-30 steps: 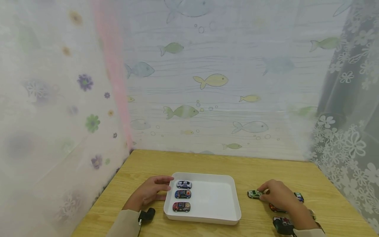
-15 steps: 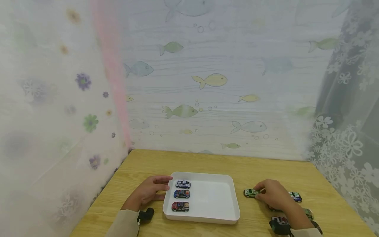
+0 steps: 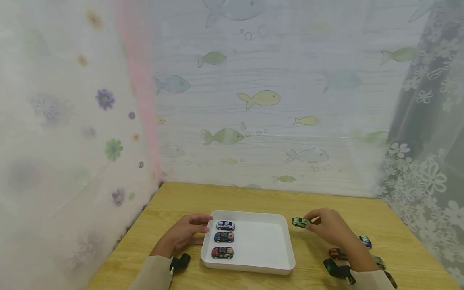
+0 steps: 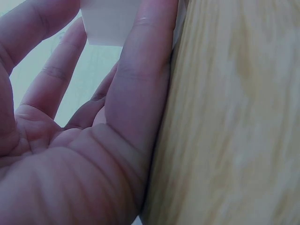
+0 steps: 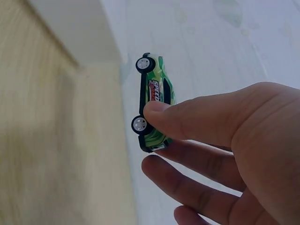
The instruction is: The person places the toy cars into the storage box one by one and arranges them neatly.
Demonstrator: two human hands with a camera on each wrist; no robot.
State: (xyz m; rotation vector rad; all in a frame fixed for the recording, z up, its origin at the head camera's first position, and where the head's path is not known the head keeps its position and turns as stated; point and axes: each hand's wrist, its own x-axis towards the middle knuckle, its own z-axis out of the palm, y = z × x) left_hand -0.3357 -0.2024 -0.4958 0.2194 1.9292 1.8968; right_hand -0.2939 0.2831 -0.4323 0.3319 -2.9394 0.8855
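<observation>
My right hand (image 3: 328, 225) pinches a green toy car (image 3: 301, 222) between thumb and fingers, just right of the white tray. In the right wrist view this car (image 5: 154, 103) is clear of the table, the thumb (image 5: 197, 117) pressed on its side. At the left wall of the white tray (image 3: 261, 267), my left hand (image 3: 186, 231) rests with fairly straight fingers touching it. The left wrist view has that hand (image 4: 93, 136) lying along the tabletop. Inside the tray's left side, a white-and-blue car (image 3: 225, 225), a blue car (image 3: 224, 237) and a red car (image 3: 222, 253) form a column.
Several more toy cars lie on the right of the wooden table (image 3: 253, 197), partly hidden by the right forearm, among them a red-orange car (image 3: 337, 253) and a blue-white car (image 3: 365, 241). A fish-patterned curtain (image 3: 261, 121) hangs behind the table.
My right hand has lifted the green car off the table and carried it left and away from me, towards the tray. The left hand and the cars in the tray stay put.
</observation>
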